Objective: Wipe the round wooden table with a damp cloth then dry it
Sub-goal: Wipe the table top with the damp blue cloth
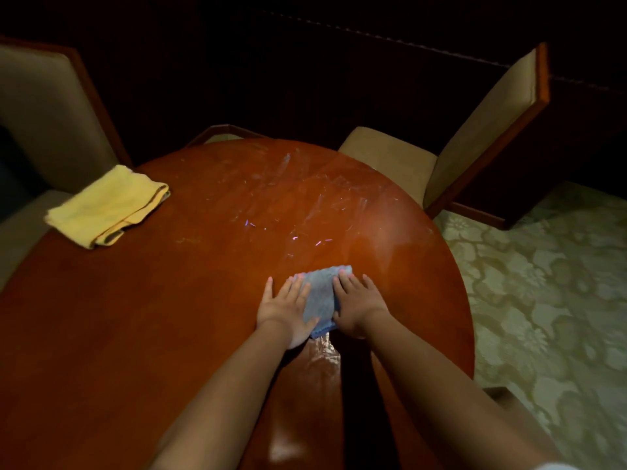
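A small blue cloth (pixel 320 296) lies flat on the round reddish wooden table (pixel 152 317), right of its middle. My left hand (pixel 285 308) presses palm-down on the cloth's left side, fingers spread. My right hand (pixel 356 305) presses flat on its right side. Wet streaks glisten on the tabletop beyond the cloth and in a band behind it toward me. A folded yellow cloth (pixel 108 206) rests near the table's far left edge, apart from both hands.
A beige upholstered chair with a wooden frame (pixel 475 144) stands at the far right of the table. Another padded chair (pixel 47 106) stands at the far left. Patterned pale carpet (pixel 543 283) covers the floor on the right. The background is dark.
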The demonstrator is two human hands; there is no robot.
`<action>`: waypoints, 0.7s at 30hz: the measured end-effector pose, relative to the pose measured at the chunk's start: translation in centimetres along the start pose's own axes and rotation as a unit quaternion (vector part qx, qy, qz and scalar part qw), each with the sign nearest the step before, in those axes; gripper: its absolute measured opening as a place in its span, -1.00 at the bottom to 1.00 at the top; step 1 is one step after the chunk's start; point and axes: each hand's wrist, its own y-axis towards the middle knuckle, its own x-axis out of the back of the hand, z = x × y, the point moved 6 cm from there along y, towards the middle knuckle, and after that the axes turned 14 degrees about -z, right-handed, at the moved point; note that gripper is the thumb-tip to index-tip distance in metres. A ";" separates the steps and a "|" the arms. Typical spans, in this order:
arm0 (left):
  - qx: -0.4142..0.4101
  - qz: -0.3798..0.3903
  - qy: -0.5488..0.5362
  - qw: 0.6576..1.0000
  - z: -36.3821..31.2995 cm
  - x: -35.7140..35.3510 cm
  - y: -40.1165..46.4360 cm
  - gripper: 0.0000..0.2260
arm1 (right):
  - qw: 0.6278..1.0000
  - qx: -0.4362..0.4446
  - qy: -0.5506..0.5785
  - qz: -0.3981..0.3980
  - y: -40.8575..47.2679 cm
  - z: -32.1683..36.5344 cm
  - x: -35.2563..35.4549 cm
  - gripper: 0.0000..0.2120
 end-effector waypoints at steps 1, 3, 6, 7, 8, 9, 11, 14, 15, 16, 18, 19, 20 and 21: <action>0.004 0.002 -0.001 1.000 0.4 0.1 0.2 -0.34 | 1.000 0.003 -0.006 -0.002 0.2 0.2 0.1 -0.31; 0.016 0.008 -0.005 1.000 1.0 0.3 0.9 -0.33 | 1.000 0.006 -0.012 -0.005 0.9 0.3 0.2 -0.31; 0.029 0.012 -0.002 0.999 1.9 0.8 2.6 -0.31 | 1.000 0.018 -0.015 -0.010 2.6 0.4 0.6 -0.30; 0.033 0.013 0.000 0.999 2.1 1.0 3.3 -0.31 | 1.000 0.020 -0.012 -0.012 3.3 0.4 0.7 -0.30; 0.037 0.015 0.002 0.999 2.5 1.2 4.0 -0.31 | 1.000 0.022 -0.009 -0.016 4.0 0.3 0.9 -0.30; 0.041 0.016 0.005 0.999 2.8 1.3 4.7 -0.31 | 0.999 0.024 -0.009 -0.020 4.8 0.2 1.1 -0.30; 0.047 0.017 0.013 0.999 3.4 1.6 6.1 -0.31 | 0.999 0.029 -0.014 -0.028 6.3 -0.2 1.6 -0.30; 0.060 0.012 0.012 0.998 4.1 1.9 8.1 -0.31 | 0.999 0.030 -0.019 -0.035 8.4 -0.7 2.0 -0.31; 0.064 0.010 0.010 0.998 4.3 2.1 8.7 -0.31 | 0.999 0.030 -0.018 -0.038 9.0 -0.9 2.1 -0.31; 0.068 0.009 0.009 0.998 4.5 2.2 9.3 -0.31 | 0.999 0.029 -0.016 -0.042 9.6 -1.0 2.2 -0.32; 0.073 0.012 0.007 0.997 4.9 2.3 10.2 -0.31 | 0.998 0.030 -0.013 -0.050 10.5 -1.2 2.3 -0.31; 0.075 0.015 0.005 0.997 5.0 2.2 10.5 -0.31 | 0.998 0.030 -0.014 -0.053 10.8 -1.3 2.3 -0.31; 0.076 0.017 0.003 0.997 5.1 2.3 10.6 -0.31 | 0.998 0.029 -0.015 -0.053 11.0 -1.4 2.3 -0.31; 0.075 0.017 0.002 0.997 5.1 2.3 10.6 -0.31 | 0.998 0.029 -0.015 -0.051 11.0 -1.4 2.3 -0.31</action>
